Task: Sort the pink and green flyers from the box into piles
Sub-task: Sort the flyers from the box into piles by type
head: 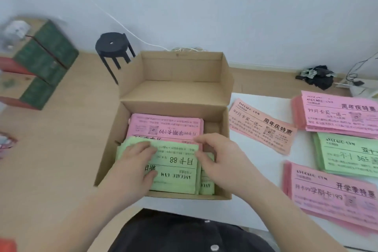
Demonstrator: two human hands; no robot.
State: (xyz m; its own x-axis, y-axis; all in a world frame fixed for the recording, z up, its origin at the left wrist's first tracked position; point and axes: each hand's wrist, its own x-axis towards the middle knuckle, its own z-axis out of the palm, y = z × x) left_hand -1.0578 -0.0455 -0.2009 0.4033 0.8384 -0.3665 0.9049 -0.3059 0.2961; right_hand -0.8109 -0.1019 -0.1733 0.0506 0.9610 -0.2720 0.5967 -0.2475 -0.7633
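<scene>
green flyers (pixel 173 170) atop pink flyers (pixel 165 127) in box (pixel 182 71)

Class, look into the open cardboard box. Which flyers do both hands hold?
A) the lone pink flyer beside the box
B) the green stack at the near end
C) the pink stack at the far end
B: the left hand and right hand both grip the green stack at the near end of the box.
</scene>
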